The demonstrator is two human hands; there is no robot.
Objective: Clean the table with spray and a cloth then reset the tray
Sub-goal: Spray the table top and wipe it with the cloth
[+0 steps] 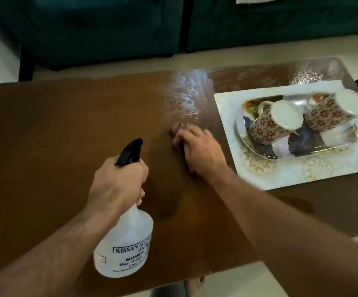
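1. The left hand (118, 185) grips the neck of a translucent spray bottle (124, 241) above the brown table (45, 129).
2. The right hand (197, 150) lies blurred on the tabletop; finger state unclear, and any cloth beneath cannot be made out.
3. A tray (265, 153) with two upturned floral mugs (274, 123) sits on a white mat (227, 108) at the right.

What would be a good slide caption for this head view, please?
Left hand holds the spray bottle while the right hand wipes the table.

Matt brown wooden table (66, 129), translucent plastic spray bottle (126, 245), glossy patterned ceramic mugs (274, 123), mirror-shiny tray (315, 151)
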